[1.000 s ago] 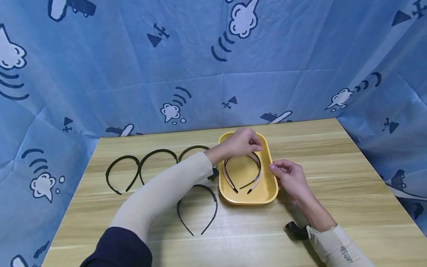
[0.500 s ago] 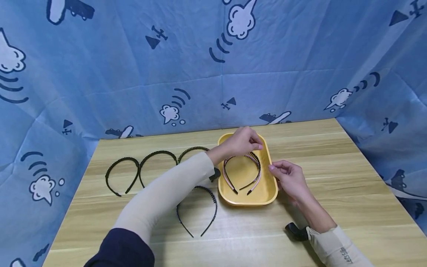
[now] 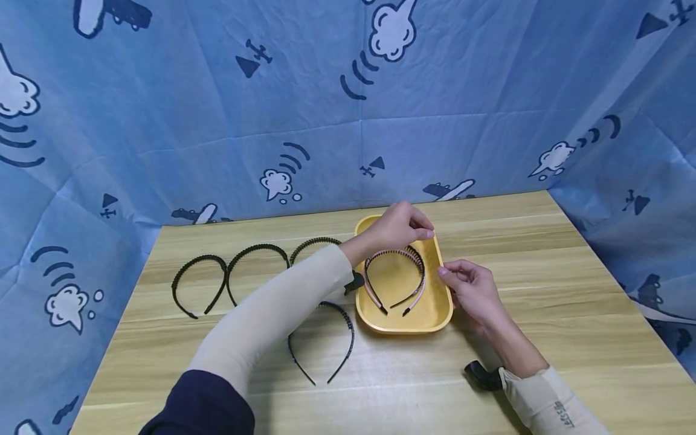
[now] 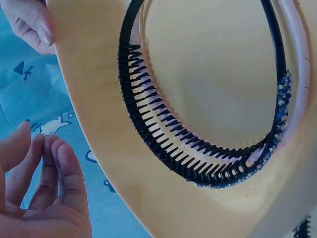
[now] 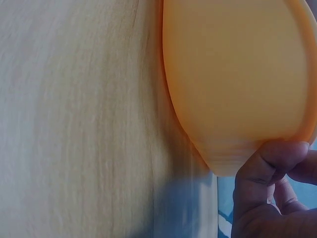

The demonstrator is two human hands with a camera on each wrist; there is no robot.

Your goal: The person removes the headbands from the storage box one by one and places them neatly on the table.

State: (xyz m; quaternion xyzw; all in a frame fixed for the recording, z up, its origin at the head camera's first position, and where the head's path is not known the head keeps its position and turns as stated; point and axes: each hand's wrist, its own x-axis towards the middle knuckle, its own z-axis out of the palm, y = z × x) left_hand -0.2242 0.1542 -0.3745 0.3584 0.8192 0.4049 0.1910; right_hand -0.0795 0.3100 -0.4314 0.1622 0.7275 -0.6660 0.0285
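A yellow plastic tray (image 3: 435, 320) stands on the table with headbands (image 4: 148, 129) inside, one black and toothed with glittery stones, one pink. My left hand (image 3: 399, 228) hovers over the tray's far part. In the left wrist view, that left hand (image 4: 44, 188) has loosely bent fingers, with nothing between thumb and fingertips. My right hand (image 3: 475, 290) pinches the tray's right rim; in the right wrist view its thumb (image 5: 285, 153) lies on the yellow edge. The far part of the tray is partly hidden by my left hand.
Left of the tray, a black headband (image 3: 175, 290), a second black headband (image 3: 258, 246) and a third headband (image 3: 315, 240) lie in a row, partly behind my left arm. Another dark headband (image 3: 350, 338) lies nearer. A patterned blue cloth (image 3: 326, 90) hangs behind the wooden table (image 3: 544, 290).
My left hand has lifted slightly up and to the right, showing more of the headbands' top arcs in the tray. The right hand keeps its hold on the rim.
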